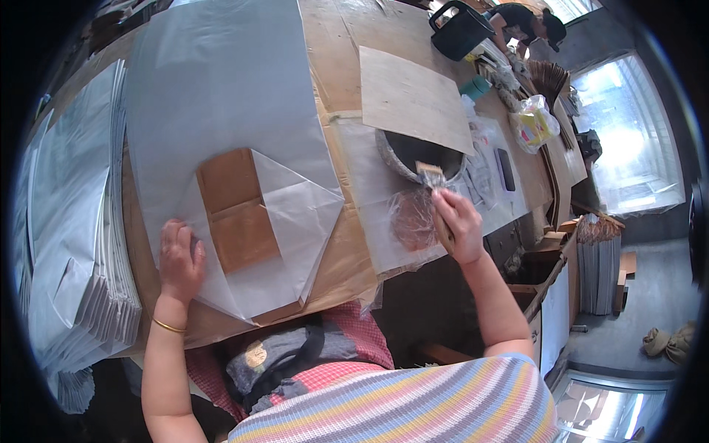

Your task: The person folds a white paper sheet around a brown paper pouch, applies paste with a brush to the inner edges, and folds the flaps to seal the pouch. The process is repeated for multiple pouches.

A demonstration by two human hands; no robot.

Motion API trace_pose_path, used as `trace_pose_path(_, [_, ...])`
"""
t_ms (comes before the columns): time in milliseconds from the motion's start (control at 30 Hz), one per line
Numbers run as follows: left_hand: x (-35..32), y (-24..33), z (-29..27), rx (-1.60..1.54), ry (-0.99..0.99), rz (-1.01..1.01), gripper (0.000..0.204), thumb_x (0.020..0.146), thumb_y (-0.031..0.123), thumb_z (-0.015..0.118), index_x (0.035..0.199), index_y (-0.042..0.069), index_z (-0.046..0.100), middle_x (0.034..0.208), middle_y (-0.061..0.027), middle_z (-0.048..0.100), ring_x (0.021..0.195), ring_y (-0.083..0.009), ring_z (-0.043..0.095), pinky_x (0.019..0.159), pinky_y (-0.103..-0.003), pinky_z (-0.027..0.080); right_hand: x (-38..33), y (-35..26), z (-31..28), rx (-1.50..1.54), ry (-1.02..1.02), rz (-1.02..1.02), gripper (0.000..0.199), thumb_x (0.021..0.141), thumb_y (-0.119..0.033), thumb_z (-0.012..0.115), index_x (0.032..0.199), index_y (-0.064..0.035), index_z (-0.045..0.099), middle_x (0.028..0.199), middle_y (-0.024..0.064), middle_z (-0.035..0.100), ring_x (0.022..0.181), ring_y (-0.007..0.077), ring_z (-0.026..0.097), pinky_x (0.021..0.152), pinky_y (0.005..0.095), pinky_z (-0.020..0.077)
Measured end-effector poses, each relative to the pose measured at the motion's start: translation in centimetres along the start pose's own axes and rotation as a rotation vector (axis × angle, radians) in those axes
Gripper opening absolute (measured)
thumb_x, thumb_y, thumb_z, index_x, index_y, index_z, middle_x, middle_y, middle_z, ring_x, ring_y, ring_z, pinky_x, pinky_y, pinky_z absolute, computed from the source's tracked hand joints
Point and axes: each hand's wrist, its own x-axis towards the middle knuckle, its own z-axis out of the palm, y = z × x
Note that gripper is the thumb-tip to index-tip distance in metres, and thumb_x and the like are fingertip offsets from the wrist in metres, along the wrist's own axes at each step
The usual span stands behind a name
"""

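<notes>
Ideally, wipe brush (430,173) against bowl (392,160) just beyond right hand (459,224), which pinches brush handle; drips could stain. Left hand (182,258), fingers loosely together, should steady folded white paper (299,214) beneath and rightward.

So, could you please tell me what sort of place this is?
Probably a small paper-packaging workshop: a tall stack of folded white paper, a wooden-handled brush by a round dark container, and another person in black.
</notes>
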Motion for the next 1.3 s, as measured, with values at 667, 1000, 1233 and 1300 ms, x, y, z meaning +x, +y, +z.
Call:
trace_pose_path(667, [4.2, -1.1, -3.1, 0.289, -0.142, 0.156, 0.01, 0.067, -0.001, 0.059, 0.062, 0.007, 0.058, 0.067, -0.0108, 0.055, 0.07, -0.0283, 0.062, 0.06, -0.04, 0.051, 13.4, -9.9, 14.8, 0.261, -0.353, -0.342, 0.011, 0.071, -0.004, 0.066, 0.082, -0.0034, 0.065, 0.091, 0.0097, 0.066, 0.084, 0.0251, 0.062, 0.067, 0.0355, 0.0528])
trace_pose_path(1000, [-2.9, 3.8, -5.4, 0.406, -0.341, 0.192, 0.043, 0.079, 0.005, 0.056, 0.122, 0.009, 0.063, 0.139, -0.0202, 0.049, 0.131, -0.0366, 0.044, 0.109, -0.054, 0.035, 9.2, -14.0, 10.0, 0.131, -0.709, -0.451, 0.071, 0.078, -0.001, 0.058, 0.145, -0.0201, 0.042, 0.151, 0.0097, 0.037, 0.138, 0.0304, 0.036, 0.112, 0.0413, 0.0351])
trace_pose_path(1233, [-1.5, 2.7, -5.8, -0.194, -0.445, 0.061, 0.028, 0.078, -0.003, 0.054, 0.104, -0.001, 0.063, 0.132, -0.0149, 0.058, 0.134, -0.0364, 0.042, 0.109, -0.045, 0.039, 7.2, -12.9, 9.0, 0.313, -0.566, -0.217, 0.056, 0.07, 0.002, 0.06, 0.125, -0.0061, 0.055, 0.124, 0.0131, 0.056, 0.119, 0.0328, 0.052, 0.101, 0.0415, 0.0434])
trace_pose_path(1300, [-1.8, 2.9, -5.7, -0.322, -0.461, -0.024, 0.018, 0.074, -0.005, 0.054, 0.088, -0.001, 0.062, 0.138, -0.015, 0.053, 0.137, -0.0382, 0.037, 0.113, -0.047, 0.034, 5.5, -13.9, 9.1, 0.38, -0.499, -0.089, 0.04, 0.067, -0.002, 0.063, 0.107, -0.0012, 0.06, 0.101, 0.0121, 0.06, 0.102, 0.0325, 0.058, 0.09, 0.0425, 0.0482])
